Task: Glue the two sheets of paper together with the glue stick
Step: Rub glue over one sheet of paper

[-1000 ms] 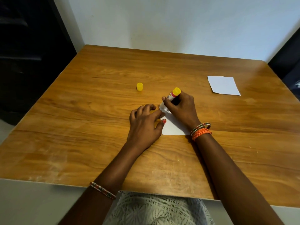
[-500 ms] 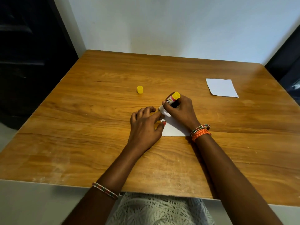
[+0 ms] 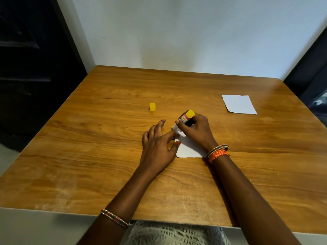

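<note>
A small white sheet of paper (image 3: 188,149) lies on the wooden table (image 3: 106,138) in front of me, partly covered by both hands. My right hand (image 3: 196,133) grips a glue stick (image 3: 186,117) with a yellow end, tilted, its lower tip hidden against the sheet's far corner. My left hand (image 3: 158,147) lies flat with fingers spread, fingertips pressing the sheet's left edge. A second white sheet (image 3: 238,104) lies apart at the far right. The yellow cap (image 3: 152,106) stands alone to the left of the hands.
A pale wall rises behind the table's far edge. Dark furniture stands to the left (image 3: 31,68) and a dark shape to the right (image 3: 311,76). The near table edge (image 3: 159,221) runs just above my lap.
The view has tilted up, showing more wall. My left fingers have spread out more on the sheet's edge. The glue stick stays at the far corner of the sheet.
</note>
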